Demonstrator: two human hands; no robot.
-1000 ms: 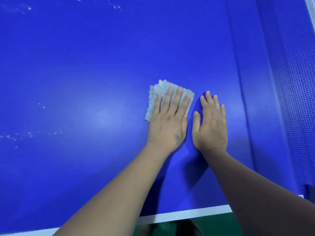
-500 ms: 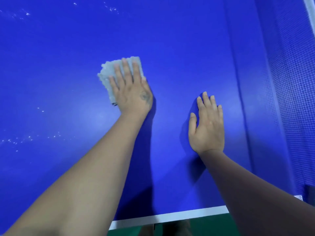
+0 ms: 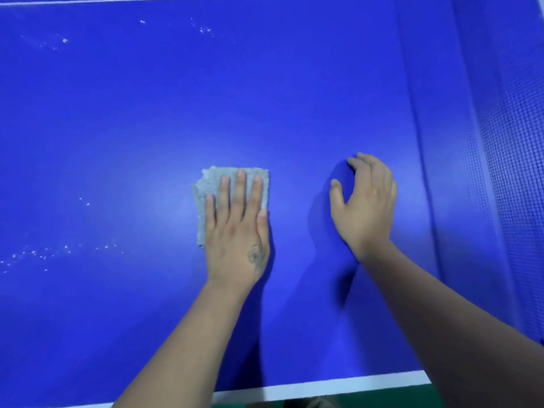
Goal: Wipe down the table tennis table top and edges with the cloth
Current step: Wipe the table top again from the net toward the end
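A person is leaning over a blue table tennis table [image 3: 294, 83]. The left hand [image 3: 237, 231] is pressing a grey cloth [image 3: 206, 184] flat with straight fingers, mid-table. The right hand [image 3: 363, 201] is bracing beside it, fingers loosely curled, holding nothing. White specks [image 3: 44, 254] are lying to the left; the cloth could bunch under uneven pressure and miss them. The net [image 3: 515, 142] is standing at right.

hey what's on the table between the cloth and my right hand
Nothing: in the head view only bare blue table top and the hand's shadow separate the cloth from the right hand.
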